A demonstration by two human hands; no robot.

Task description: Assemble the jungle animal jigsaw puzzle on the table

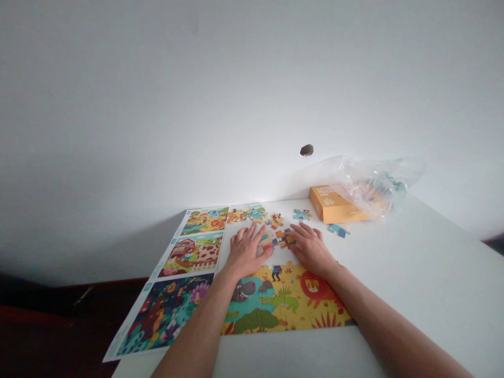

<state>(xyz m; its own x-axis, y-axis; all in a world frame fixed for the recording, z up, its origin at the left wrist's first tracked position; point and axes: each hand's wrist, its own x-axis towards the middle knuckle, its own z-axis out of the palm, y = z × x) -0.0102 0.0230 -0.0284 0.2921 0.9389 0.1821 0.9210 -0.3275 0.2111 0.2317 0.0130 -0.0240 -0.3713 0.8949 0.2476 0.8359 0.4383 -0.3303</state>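
Note:
A partly assembled colourful jigsaw puzzle, showing a lion, a crocodile and a hippo, lies on the white table. My left hand rests flat at its upper edge, fingers spread, touching a loose puzzle piece. Just to the right, my right hand lies flat with its fingers stretched onto an orange piece. More loose pieces are scattered beyond the hands.
A printed reference sheet with three pictures lies at the left, overhanging the table's edge. An orange puzzle box and a crumpled clear plastic bag stand at the back right. Blue pieces lie near the box.

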